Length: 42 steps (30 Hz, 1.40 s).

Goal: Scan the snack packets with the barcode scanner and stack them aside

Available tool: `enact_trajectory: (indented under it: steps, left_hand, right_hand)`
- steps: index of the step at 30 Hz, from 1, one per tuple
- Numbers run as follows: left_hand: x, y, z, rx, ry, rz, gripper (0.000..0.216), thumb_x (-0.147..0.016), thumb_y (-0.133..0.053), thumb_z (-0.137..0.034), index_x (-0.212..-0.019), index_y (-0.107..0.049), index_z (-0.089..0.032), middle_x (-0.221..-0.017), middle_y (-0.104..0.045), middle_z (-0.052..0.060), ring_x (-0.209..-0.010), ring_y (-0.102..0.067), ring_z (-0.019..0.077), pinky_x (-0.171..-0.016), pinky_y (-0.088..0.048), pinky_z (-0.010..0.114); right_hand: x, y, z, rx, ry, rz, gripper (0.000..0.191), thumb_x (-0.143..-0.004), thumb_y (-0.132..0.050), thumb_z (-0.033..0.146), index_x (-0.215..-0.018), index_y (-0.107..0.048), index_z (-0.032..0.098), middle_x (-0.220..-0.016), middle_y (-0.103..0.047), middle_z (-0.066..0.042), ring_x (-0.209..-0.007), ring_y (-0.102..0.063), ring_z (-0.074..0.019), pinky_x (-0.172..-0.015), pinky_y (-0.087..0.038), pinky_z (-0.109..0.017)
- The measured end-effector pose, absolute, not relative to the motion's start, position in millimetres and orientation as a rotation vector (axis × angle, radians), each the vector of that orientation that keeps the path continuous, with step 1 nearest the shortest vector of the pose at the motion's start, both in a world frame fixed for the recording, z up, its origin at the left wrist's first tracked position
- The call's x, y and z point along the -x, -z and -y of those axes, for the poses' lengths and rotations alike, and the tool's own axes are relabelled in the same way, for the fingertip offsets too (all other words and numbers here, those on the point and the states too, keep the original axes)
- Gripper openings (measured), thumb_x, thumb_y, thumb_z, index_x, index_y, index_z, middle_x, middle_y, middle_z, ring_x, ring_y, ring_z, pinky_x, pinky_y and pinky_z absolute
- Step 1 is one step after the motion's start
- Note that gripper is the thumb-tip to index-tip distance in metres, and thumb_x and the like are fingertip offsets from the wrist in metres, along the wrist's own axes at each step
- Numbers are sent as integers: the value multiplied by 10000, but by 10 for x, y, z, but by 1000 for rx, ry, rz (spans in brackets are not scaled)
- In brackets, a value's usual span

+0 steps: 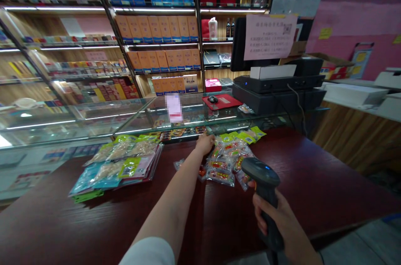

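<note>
My right hand point(277, 217) is wrapped round the grip of a dark handheld barcode scanner point(262, 177), whose head points at a heap of clear snack packets point(227, 160) on the dark red counter point(313, 181). My left hand point(205, 143) reaches far forward and rests on the far edge of that heap, fingers curled onto a packet; the fingertips are partly hidden. Several green-topped packets point(247, 135) lie just behind the heap.
A stack of flat blue and green snack bags point(122, 162) lies to the left. Behind runs a glass display case point(94, 119) with a red mouse pad and mouse point(221, 100). A black till with monitor point(275, 85) stands at right; shelves of boxes point(156, 27) fill the back wall.
</note>
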<state>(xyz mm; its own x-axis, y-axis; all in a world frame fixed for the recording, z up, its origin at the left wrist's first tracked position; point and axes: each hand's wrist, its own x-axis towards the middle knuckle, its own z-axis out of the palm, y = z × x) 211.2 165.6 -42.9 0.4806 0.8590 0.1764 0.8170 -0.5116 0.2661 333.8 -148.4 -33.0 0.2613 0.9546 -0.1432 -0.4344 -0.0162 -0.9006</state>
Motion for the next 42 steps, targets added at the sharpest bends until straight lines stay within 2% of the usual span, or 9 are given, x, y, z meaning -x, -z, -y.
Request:
enact_trajectory:
  steps: [3, 8, 14, 17, 19, 24, 30, 36, 42]
  left_hand:
    - [-2114, 407, -1672, -2546, -392, -1437, 270, -801, -588, -242, -1065, -631, -205, -1057, -639, 113, -1024, -585, 253, -893, -441, 345]
    - [-2134, 343, -1653, -2476, -488, -1482, 522, -640, -735, -193, -1131, -571, -126, -1113, -613, 160, -1012, -594, 268, -851, -456, 318]
    - [-1938, 200, -1501, -2248, -780, -1569, 305, -551, -786, -181, -794, -606, -139, -984, -605, 104, -844, -598, 213, -748, -460, 289]
    - [-1718, 168, -1381, -2063, -1061, -1445, 264, -566, -758, -169, -720, -544, -161, -803, -602, 29, -768, -586, 179, -697, -455, 273]
    - [-1545, 180, -1272, -1848, -1210, -1296, 268, -618, -728, -220, -786, -524, -173, -741, -596, -1, -698, -585, 154, -648, -463, 261]
    - [-1091, 347, -874, -1528, -1390, -1066, 333, -734, -606, -298, -1015, -460, -195, -899, -650, 32, -725, -643, 152, -662, -528, 289]
    - [-829, 651, -510, -1557, -1513, -1096, 251, -762, -557, -255, -986, -460, -196, -982, -645, 54, -884, -657, 170, -805, -524, 309]
    - [-859, 722, -469, -1589, -1556, -1166, 176, -784, -519, -202, -952, -463, -195, -907, -633, 33, -839, -644, 159, -795, -504, 294]
    - [-847, 708, -447, -1651, -1534, -1215, 195, -798, -514, -198, -988, -469, -185, -976, -642, 53, -892, -640, 169, -818, -496, 292]
  right_hand:
    - [-3314, 334, 1458, 1064, -1238, 646, 560, -701, -806, 446, -1110, -553, 159, -513, -523, 89, -318, -421, -48, -323, -349, -162]
    - [-3233, 283, 1466, 1049, -1233, 644, 491, -710, -805, 420, -1048, -549, 172, -483, -519, 94, -311, -414, -44, -321, -345, -150]
    - [-3130, 208, 1517, 1041, -1225, 670, 524, -704, -804, 422, -1077, -546, 161, -482, -520, 92, -326, -428, -54, -320, -352, -151]
    - [-3048, 173, 1553, 1025, -1225, 691, 523, -716, -792, 417, -1099, -548, 159, -505, -527, 88, -331, -422, -52, -321, -351, -153]
    - [-2982, 150, 1578, 1006, -1220, 709, 511, -720, -784, 415, -1098, -551, 164, -523, -529, 85, -337, -421, -53, -320, -350, -156]
    - [-2797, 100, 1603, 1021, -1242, 780, 496, -736, -762, 422, -1098, -555, 155, -483, -507, 92, -326, -407, -58, -321, -348, -161]
    - [-2539, 66, 1549, 1003, -1276, 824, 529, -702, -774, 448, -1092, -562, 162, -478, -516, 97, -292, -408, -58, -298, -340, -161]
    - [-2328, 19, 1521, 1047, -1234, 874, 524, -705, -751, 466, -1088, -546, 172, -462, -504, 106, -290, -398, -62, -294, -331, -162]
    - [-2242, -2, 1490, 1038, -1167, 904, 404, -710, -761, 459, -927, -569, 178, -447, -488, 106, -289, -393, -64, -306, -321, -177]
